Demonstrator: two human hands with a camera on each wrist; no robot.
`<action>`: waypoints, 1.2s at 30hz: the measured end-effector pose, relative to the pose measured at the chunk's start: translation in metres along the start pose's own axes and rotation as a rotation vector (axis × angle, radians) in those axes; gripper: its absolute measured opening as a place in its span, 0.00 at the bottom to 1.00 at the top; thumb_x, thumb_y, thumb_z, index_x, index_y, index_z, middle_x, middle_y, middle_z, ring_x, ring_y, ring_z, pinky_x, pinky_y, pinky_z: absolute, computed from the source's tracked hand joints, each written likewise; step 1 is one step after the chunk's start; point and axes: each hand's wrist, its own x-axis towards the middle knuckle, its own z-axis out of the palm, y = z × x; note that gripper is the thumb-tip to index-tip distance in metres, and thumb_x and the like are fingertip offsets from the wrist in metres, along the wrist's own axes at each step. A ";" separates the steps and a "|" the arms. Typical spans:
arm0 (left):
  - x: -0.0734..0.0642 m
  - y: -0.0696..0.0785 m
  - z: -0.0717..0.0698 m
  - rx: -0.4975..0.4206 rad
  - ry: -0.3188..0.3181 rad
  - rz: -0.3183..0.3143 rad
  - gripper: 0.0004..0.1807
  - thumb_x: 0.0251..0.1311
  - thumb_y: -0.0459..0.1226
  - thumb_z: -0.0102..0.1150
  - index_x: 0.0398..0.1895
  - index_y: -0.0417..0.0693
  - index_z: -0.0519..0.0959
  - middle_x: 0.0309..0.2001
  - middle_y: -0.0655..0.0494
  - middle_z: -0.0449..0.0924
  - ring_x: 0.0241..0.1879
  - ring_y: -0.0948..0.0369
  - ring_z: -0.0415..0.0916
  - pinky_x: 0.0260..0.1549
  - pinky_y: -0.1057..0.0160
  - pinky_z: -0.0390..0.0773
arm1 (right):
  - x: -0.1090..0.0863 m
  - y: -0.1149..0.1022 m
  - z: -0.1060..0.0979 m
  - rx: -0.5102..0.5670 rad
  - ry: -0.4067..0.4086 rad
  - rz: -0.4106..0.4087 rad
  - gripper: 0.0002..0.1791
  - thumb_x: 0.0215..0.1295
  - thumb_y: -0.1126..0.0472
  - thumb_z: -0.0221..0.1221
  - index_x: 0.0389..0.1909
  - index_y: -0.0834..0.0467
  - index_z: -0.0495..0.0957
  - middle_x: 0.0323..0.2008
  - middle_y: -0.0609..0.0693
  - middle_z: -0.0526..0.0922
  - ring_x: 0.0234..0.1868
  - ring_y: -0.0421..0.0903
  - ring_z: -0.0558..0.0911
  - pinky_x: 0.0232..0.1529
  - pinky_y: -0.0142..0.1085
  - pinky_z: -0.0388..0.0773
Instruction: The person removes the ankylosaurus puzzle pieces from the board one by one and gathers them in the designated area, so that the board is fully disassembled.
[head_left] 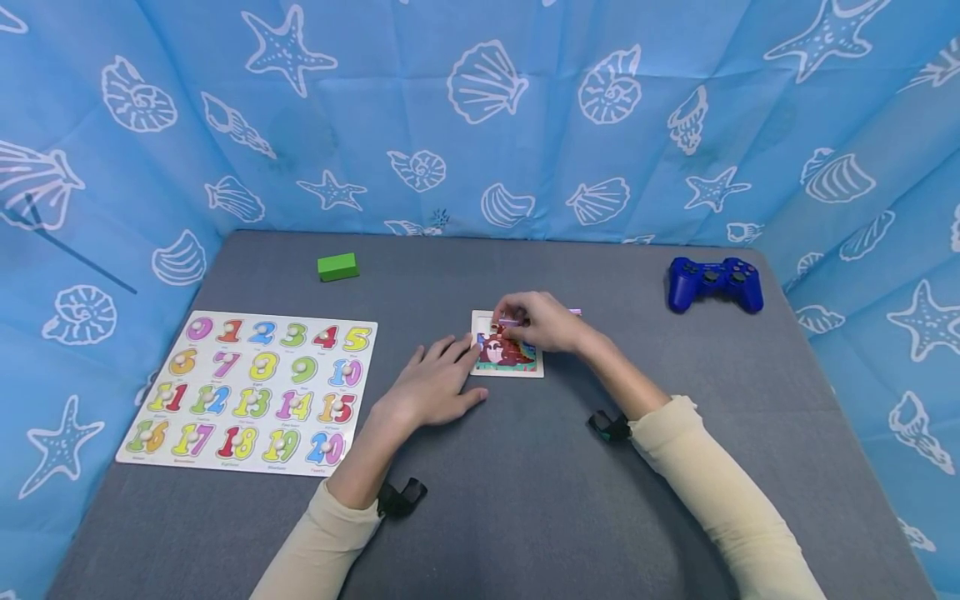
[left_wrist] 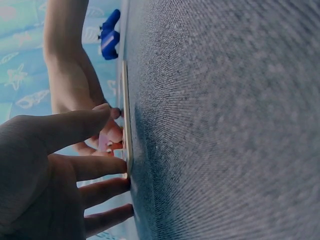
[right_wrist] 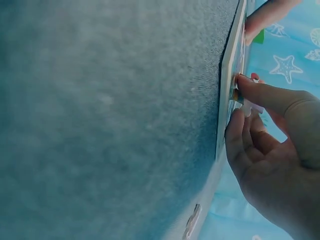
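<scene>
A small picture puzzle board (head_left: 517,373) with a pale rim lies flat on the table, its colourful pieces partly covering it. My left hand (head_left: 429,383) rests at the board's left side, fingers extended and spread, fingertips touching its edge in the left wrist view. Over the board's upper part, my right hand (head_left: 543,321) pinches a small puzzle piece (right_wrist: 252,107) between thumb and fingers. That piece is tilted up from the board, its picture mostly hidden by the fingers. Just right of the right hand, another puzzle piece (head_left: 575,312) lies on the table, partly covered.
On the left lies a wooden number board (head_left: 303,454) with knobbed number pieces. A green block (head_left: 338,267) sits at the back left, and a blue game controller (head_left: 715,283) at the back right. A blue shell-patterned curtain (head_left: 465,167) borders the grey table (head_left: 525,500).
</scene>
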 end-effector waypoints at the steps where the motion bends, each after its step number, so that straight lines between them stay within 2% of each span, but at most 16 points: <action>1: 0.000 0.000 0.000 0.000 0.000 0.000 0.42 0.81 0.58 0.53 0.89 0.53 0.55 0.90 0.52 0.50 0.90 0.47 0.45 0.85 0.31 0.50 | -0.001 0.000 0.000 -0.004 0.000 -0.003 0.07 0.74 0.66 0.68 0.49 0.58 0.86 0.39 0.53 0.86 0.40 0.45 0.81 0.45 0.40 0.79; 6: -0.001 0.001 0.000 -0.003 -0.001 0.000 0.42 0.81 0.58 0.53 0.89 0.53 0.56 0.90 0.52 0.50 0.90 0.46 0.45 0.85 0.31 0.50 | -0.006 0.003 -0.002 0.035 0.016 -0.011 0.06 0.74 0.66 0.68 0.48 0.58 0.85 0.43 0.53 0.88 0.46 0.47 0.85 0.53 0.46 0.84; 10: -0.001 0.001 0.000 -0.008 -0.001 0.001 0.42 0.81 0.58 0.54 0.89 0.53 0.56 0.90 0.52 0.50 0.90 0.46 0.45 0.85 0.30 0.49 | -0.011 0.007 -0.006 0.102 0.039 -0.013 0.11 0.71 0.67 0.70 0.51 0.59 0.84 0.46 0.55 0.89 0.49 0.49 0.86 0.56 0.48 0.84; 14: -0.001 0.001 0.001 -0.010 0.000 0.000 0.42 0.81 0.57 0.54 0.89 0.53 0.56 0.90 0.52 0.49 0.90 0.46 0.45 0.85 0.30 0.49 | -0.017 0.011 -0.011 0.161 0.053 -0.001 0.14 0.68 0.68 0.72 0.52 0.61 0.83 0.46 0.57 0.89 0.48 0.50 0.87 0.53 0.41 0.85; 19: -0.001 0.001 0.001 -0.016 0.002 -0.005 0.42 0.81 0.57 0.54 0.89 0.53 0.55 0.90 0.52 0.50 0.90 0.46 0.45 0.85 0.30 0.49 | -0.027 0.018 -0.018 0.196 0.066 0.007 0.12 0.69 0.70 0.71 0.52 0.63 0.84 0.44 0.59 0.89 0.45 0.48 0.87 0.47 0.32 0.84; 25: -0.002 0.001 0.002 -0.024 0.008 -0.006 0.42 0.81 0.57 0.54 0.89 0.53 0.56 0.90 0.52 0.50 0.90 0.46 0.45 0.86 0.31 0.49 | -0.045 0.031 -0.032 0.234 0.081 0.056 0.10 0.74 0.68 0.67 0.52 0.62 0.85 0.43 0.61 0.89 0.37 0.51 0.86 0.33 0.38 0.86; 29: -0.003 0.002 0.001 -0.028 0.015 0.002 0.42 0.81 0.56 0.55 0.89 0.52 0.56 0.90 0.51 0.50 0.90 0.46 0.46 0.85 0.31 0.49 | -0.058 0.044 -0.042 0.212 0.099 0.105 0.10 0.76 0.65 0.66 0.54 0.62 0.85 0.43 0.61 0.89 0.35 0.53 0.86 0.31 0.40 0.86; 36: -0.003 0.002 0.000 -0.024 0.021 0.003 0.42 0.81 0.56 0.55 0.89 0.51 0.57 0.90 0.50 0.51 0.90 0.45 0.46 0.85 0.31 0.50 | -0.076 0.067 -0.056 0.183 0.148 0.160 0.10 0.76 0.64 0.66 0.53 0.63 0.85 0.43 0.63 0.89 0.31 0.46 0.84 0.30 0.34 0.83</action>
